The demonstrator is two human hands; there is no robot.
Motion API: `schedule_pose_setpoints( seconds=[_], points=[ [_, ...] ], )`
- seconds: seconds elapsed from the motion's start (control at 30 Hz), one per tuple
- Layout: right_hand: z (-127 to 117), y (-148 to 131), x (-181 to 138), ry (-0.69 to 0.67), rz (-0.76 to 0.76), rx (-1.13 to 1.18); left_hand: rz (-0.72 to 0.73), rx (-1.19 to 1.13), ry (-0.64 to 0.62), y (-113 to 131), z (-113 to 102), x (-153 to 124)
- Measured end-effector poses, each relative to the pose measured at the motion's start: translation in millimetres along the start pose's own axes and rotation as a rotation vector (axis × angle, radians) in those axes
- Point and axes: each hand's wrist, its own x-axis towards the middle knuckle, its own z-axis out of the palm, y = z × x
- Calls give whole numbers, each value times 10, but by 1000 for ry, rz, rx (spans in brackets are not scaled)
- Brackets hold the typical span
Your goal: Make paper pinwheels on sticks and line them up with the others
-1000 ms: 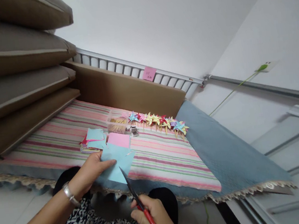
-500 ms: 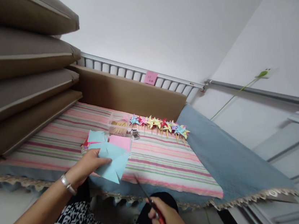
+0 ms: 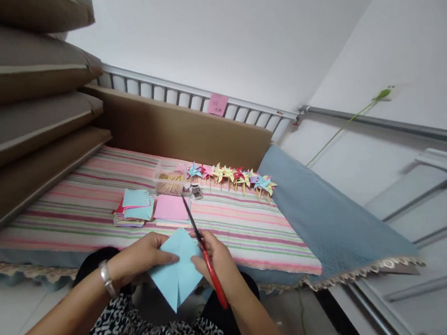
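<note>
My left hand [image 3: 149, 259] pinches the left side of a light blue sheet of paper [image 3: 175, 274], which has slits cut from its corners. Red-handled scissors [image 3: 214, 277] lie in my right hand [image 3: 223, 260], their blades pointing up and away past the paper. The fingertips of that same hand also touch the sheet's right edge. Beyond the hands, a stack of pink-topped paper squares [image 3: 170, 207] rests on the striped cloth [image 3: 252, 234]. Left of it is a looser pile of coloured paper [image 3: 136, 204] with blue on top.
A clear plastic box [image 3: 169, 188] of thin wooden sticks stands behind the stacks, with small metallic items [image 3: 196, 191] beside it. Several paper pinwheels [image 3: 228, 174] line the back. Large brown cushions [image 3: 26, 126] are piled at the left, and a brown board [image 3: 186, 128] stands behind.
The blue sheet has come off the stacks toward my lap in my left hand. My right hand has risen with the scissors and now touches the paper. The view has shifted slightly.
</note>
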Motion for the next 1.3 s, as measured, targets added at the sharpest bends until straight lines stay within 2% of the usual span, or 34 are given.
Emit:
schedule_pose_setpoints(
  seconds=[0.13,0.23,0.33,0.4,0.53,0.77,0.97,1.1,1.3],
  points=[
    [44,-1,-19,139,24,181,51,-276,45,-61,-49,-53],
    [81,-27,-56,253,-7,239,117,-521,91,-165,57,-56],
    [160,-9,-76,345,-40,220,131,-594,96,-223,236,-36],
    [216,14,-80,353,-49,205,109,-590,146,-214,321,-19],
    [238,40,-126,285,-31,176,97,-524,309,-145,290,3],
    [18,177,-536,2,124,-13,173,-262,541,-121,-42,-30],
    [-12,63,-799,-172,201,-154,186,-139,551,-85,-74,-56],
    [0,-61,-798,-199,225,-174,158,-131,531,-61,-57,-63],
    [7,-86,-787,-201,221,-174,161,-127,502,-43,-39,-77]
  ],
)
